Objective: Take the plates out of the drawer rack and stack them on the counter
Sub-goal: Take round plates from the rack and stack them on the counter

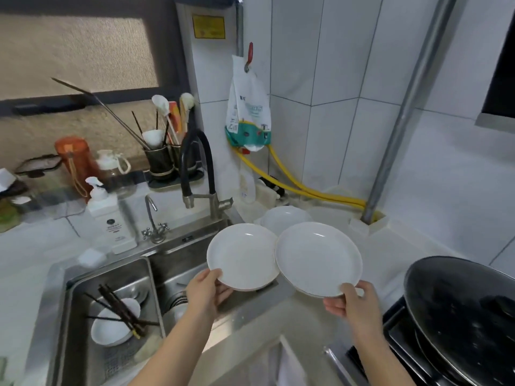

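My left hand (207, 291) grips the near rim of a white plate (241, 254), held over the right edge of the sink. My right hand (352, 303) grips the near rim of a second white plate (317, 257), held above the white counter (390, 260); its left edge overlaps the first plate's right edge. Behind both, a white dish (287, 217) with a wavy rim rests on the counter near the wall. The drawer rack is out of view.
A steel sink (111, 280) at the left holds a white bowl (111, 328) and dark chopsticks (119, 310). A black-hosed faucet (195, 174) stands behind it. A black wok (462, 316) sits on the stove at the right. Yellow hoses (306, 188) run along the back wall.
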The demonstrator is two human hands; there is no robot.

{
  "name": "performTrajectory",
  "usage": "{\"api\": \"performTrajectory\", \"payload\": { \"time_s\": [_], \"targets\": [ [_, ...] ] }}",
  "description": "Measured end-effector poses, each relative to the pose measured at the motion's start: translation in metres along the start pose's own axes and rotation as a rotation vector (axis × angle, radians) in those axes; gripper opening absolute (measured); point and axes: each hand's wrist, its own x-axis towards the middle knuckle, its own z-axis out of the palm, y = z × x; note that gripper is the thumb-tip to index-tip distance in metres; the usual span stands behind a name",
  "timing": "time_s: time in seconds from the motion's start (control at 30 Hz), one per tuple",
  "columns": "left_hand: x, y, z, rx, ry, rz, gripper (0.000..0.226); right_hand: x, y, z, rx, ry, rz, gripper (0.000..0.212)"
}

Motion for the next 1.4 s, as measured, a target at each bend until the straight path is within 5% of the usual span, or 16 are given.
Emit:
{"api": "performTrajectory", "payload": {
  "time_s": [0.37, 0.87, 1.4],
  "targets": [
    [0.077, 0.023, 0.083, 0.160, -0.079, 0.005, 0.037, 0.058, -0.018, 0.026, -0.044, 0.097, 0.057, 0.010],
    [0.184, 0.027, 0.169, 0.416, -0.190, -0.063, 0.028, 0.098, -0.030, 0.057, -0.089, 0.335, 0.120, 0.011],
    [0.213, 0.011, 0.189, 0.454, -0.152, -0.090, 0.034, 0.119, -0.032, 0.065, -0.117, 0.302, 0.166, 0.007]
  ]
}}
